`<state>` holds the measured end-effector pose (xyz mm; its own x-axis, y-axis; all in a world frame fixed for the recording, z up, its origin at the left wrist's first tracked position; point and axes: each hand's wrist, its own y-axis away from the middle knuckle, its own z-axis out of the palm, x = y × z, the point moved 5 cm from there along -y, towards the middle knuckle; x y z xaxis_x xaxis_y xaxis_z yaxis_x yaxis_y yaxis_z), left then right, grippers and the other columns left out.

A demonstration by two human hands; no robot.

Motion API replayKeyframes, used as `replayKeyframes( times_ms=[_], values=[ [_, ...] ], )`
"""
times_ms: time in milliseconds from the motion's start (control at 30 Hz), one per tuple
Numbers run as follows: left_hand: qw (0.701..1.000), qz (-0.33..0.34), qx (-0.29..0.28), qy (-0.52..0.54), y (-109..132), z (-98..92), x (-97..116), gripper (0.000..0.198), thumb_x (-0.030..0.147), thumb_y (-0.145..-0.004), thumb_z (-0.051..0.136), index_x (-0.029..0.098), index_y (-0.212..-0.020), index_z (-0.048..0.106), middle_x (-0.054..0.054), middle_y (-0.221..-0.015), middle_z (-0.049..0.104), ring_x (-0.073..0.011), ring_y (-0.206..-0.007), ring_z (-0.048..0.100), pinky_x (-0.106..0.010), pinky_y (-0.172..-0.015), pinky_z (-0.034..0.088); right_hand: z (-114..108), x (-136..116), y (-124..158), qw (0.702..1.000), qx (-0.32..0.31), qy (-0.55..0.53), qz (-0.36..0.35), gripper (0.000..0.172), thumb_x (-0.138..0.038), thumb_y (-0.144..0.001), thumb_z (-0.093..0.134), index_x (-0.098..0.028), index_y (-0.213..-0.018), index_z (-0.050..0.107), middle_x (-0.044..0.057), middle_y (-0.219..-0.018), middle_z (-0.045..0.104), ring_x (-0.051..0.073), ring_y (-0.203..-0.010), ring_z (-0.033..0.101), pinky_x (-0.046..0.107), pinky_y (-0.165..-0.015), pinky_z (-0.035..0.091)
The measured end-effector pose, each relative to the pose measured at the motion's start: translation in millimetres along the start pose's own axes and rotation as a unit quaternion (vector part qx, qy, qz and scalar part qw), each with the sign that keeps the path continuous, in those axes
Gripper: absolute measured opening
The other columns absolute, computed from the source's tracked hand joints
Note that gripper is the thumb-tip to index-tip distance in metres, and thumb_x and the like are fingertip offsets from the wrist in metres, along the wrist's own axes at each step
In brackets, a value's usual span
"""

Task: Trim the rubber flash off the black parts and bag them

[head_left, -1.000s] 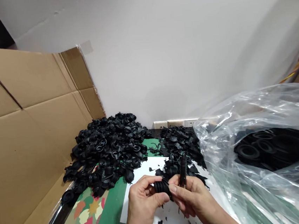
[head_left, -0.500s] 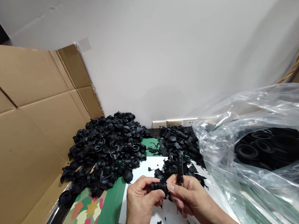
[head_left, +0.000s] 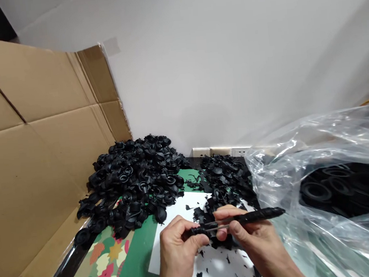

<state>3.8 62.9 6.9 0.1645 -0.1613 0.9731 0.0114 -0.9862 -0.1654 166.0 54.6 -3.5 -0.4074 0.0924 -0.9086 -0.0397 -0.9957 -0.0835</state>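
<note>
Pinched between the thumb and fingers of my left hand is a small ribbed black rubber piece. My right hand grips a pair of tweezers with a black-wrapped body, lying nearly level. Their thin metal tips point left and meet the end of the rubber piece; whether they are inside it I cannot tell. Below both hands lies a white sheet strewn with black rubber scraps. Just beyond the fingers is a heap of black scraps and pieces.
A large pile of ribbed black rubber pieces is at the left, against an open cardboard box. To the right, a clear plastic bag holds black rubber rings. Wall sockets sit behind the heaps.
The tweezers have turned from upright in my right hand to nearly level, tips at the rubber piece. My right fingers have drawn back from that piece. The view has shifted slightly.
</note>
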Motion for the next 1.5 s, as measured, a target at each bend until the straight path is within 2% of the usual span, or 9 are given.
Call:
replayKeyframes(
  times_ms=[400,600,700,800,933,1033,1200,1400,1500],
  values=[
    [1.0,-0.014,-0.017,-0.02,4,3.1,-2,0.009,0.01,-0.06,0.071,0.018,-0.058,0.069,0.003,-0.057,0.053,-0.0129,-0.055,0.048,-0.023,-0.051,0.035,-1,7,3,0.998,-0.029,0.047,-0.04,0.012,-0.033,-0.072,0.072,-0.022,-0.077,0.072,0.004,-0.082,0.065,0.017,-0.064,0.063,0.029,-0.059,0.054],
    [0.999,-0.023,-0.023,-0.028,4,4.4,-2,0.01,0.009,-0.061,0.07,0.019,-0.058,0.069,0.003,-0.058,0.053,-0.0127,-0.055,0.048,-0.023,-0.05,0.035,6,-4,4,0.986,-0.057,0.106,-0.115,0.01,-0.03,-0.075,0.07,-0.021,-0.078,0.072,0.007,-0.081,0.066,0.019,-0.066,0.063,0.03,-0.056,0.055],
    [0.999,-0.031,-0.032,-0.024,6,6.5,-2,0.01,0.01,-0.062,0.07,0.019,-0.058,0.07,0.003,-0.058,0.054,-0.0122,-0.053,0.048,-0.022,-0.049,0.035,13,-14,11,0.963,-0.067,0.172,-0.195,0.008,-0.027,-0.079,0.066,-0.022,-0.073,0.071,0.005,-0.074,0.066,0.02,-0.068,0.063,0.028,-0.056,0.054],
    [0.998,-0.037,-0.055,-0.009,11,10.0,-2,0.012,0.007,-0.059,0.071,0.019,-0.055,0.069,0.003,-0.056,0.052,-0.0118,-0.053,0.048,-0.022,-0.048,0.035,15,-25,16,0.917,-0.066,0.27,-0.286,0.012,-0.023,-0.083,0.059,-0.023,-0.076,0.069,0.004,-0.071,0.066,0.017,-0.062,0.062,0.025,-0.053,0.051],
    [0.995,-0.025,-0.089,0.021,17,12.0,0,0.015,0.004,-0.051,0.074,0.018,-0.054,0.071,0.003,-0.056,0.054,-0.012,-0.054,0.049,-0.022,-0.051,0.036,-10,-44,13,0.85,0.078,0.349,-0.387,0.008,-0.017,-0.081,0.06,-0.023,-0.081,0.066,0.004,-0.076,0.067,0.017,-0.062,0.063,0.025,-0.053,0.052],
    [0.995,-0.063,-0.049,0.065,14,4.8,-3,0.011,0.009,-0.053,0.075,0.018,-0.058,0.071,0.003,-0.057,0.052,-0.0104,-0.049,0.047,-0.02,-0.044,0.035,-29,-39,1,0.882,0.143,0.332,-0.304,0.008,-0.028,-0.08,0.062,-0.021,-0.08,0.065,0.003,-0.072,0.066,0.014,-0.05,0.06,0.024,-0.046,0.052],
    [0.996,-0.05,-0.009,0.07,7,-2.5,-2,0.014,0.011,-0.049,0.078,0.017,-0.06,0.072,0.004,-0.057,0.049,-0.0103,-0.049,0.043,-0.02,-0.043,0.033,-29,-10,-9,0.968,0.101,0.209,-0.099,0.027,-0.045,-0.076,0.064,-0.019,-0.081,0.065,0.004,-0.076,0.066,0.017,-0.056,0.066,0.026,-0.052,0.055],
    [0.999,-0.022,0.012,0.041,7,-3.9,-3,0.016,0.009,-0.049,0.079,0.019,-0.061,0.073,0.003,-0.059,0.051,-0.0122,-0.055,0.045,-0.022,-0.049,0.034,-11,-6,-5,0.99,-0.008,0.127,-0.053,0.029,-0.047,-0.08,0.059,-0.019,-0.077,0.061,0.004,-0.079,0.063,0.019,-0.063,0.066,0.03,-0.058,0.054],
    [0.999,-0.018,0.011,0.037,7,-3.4,-2,0.019,0.007,-0.049,0.078,0.019,-0.062,0.073,0.003,-0.059,0.052,-0.0125,-0.055,0.046,-0.022,-0.049,0.035,-8,-5,-3,0.992,-0.027,0.119,-0.038,0.027,-0.047,-0.082,0.058,-0.021,-0.076,0.058,0.003,-0.081,0.064,0.02,-0.068,0.066,0.031,-0.061,0.052]
  ],
)
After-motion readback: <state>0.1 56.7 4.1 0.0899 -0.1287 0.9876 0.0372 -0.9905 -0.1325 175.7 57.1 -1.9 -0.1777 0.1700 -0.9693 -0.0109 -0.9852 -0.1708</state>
